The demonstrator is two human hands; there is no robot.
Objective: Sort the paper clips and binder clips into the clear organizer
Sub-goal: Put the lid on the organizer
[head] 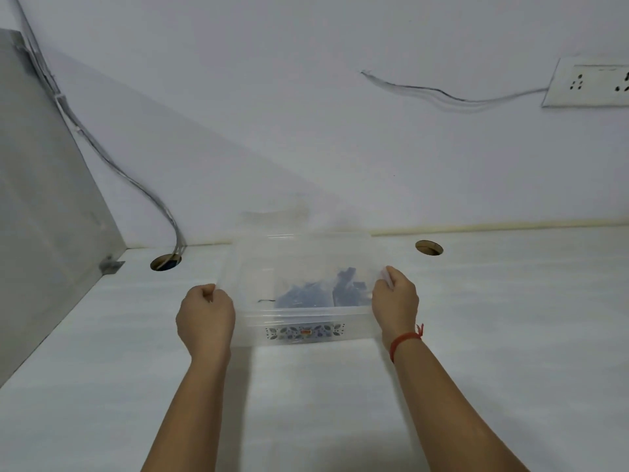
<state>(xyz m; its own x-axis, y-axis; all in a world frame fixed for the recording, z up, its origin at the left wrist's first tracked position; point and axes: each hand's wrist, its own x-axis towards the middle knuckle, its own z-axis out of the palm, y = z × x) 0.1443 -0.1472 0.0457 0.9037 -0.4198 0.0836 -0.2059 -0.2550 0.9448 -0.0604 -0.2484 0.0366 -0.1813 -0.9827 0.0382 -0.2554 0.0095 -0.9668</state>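
A clear plastic organizer [258,321] with a floral sticker on its front wall sits on the white desk in the middle of the head view. Inside it, toward the right, lies a heap of dark blue binder clips [320,292]. One thin dark clip [266,300] lies alone to their left. My left hand [205,320] grips the organizer's left rim. On the opposite side, my right hand [396,301] holds the right rim. A red thread is tied round my right wrist.
The white desk [510,318] runs to a white wall at the back. Two round cable holes [165,262] [429,248] sit near the back edge; cables rise from the left one. A grey partition [44,212] stands at the left. A wall socket [589,86] is upper right.
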